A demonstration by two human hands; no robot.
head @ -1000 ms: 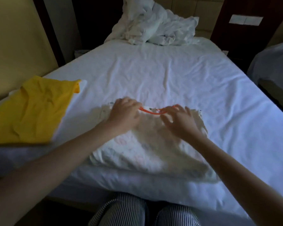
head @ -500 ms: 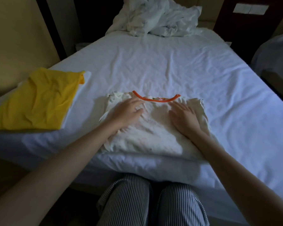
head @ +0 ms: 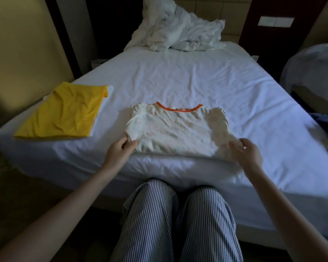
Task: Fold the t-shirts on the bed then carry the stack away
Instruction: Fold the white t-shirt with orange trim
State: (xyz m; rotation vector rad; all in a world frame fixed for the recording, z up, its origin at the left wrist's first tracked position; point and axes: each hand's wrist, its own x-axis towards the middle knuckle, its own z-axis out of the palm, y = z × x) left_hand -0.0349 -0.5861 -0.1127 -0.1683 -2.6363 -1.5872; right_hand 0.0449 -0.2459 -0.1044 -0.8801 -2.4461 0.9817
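Two bare arms reach out from the near edge toward the bed (head: 178, 76), one on each side of the cream t-shirt (head: 178, 127). The left hand (head: 119, 150) sits at the near left corner of the shirt, and its thumb and fingers are pinched shut on that corner of cloth. The right hand (head: 248, 152) sits at the near right corner, with the fingers curled over the edge of the shirt, but it is hard to tell if they truly grip the cloth or just touch it. The cream t-shirt lies folded and flat near the front edge of the bed, with its orange collar (head: 179, 108) on the far side. The yellow t-shirt (head: 64, 114) lies folded at the near left corner of the bed, well apart from the cream one. A heap of white bedding (head: 180, 33) is bunched up at the far end. Striped trousers (head: 174, 224) show at the bottom, with both knees against the bed. Half a second ago both hands lay flat on top of the shirt, close to the collar. Now they have slid back to the near corners, and the top of the shirt is bare.
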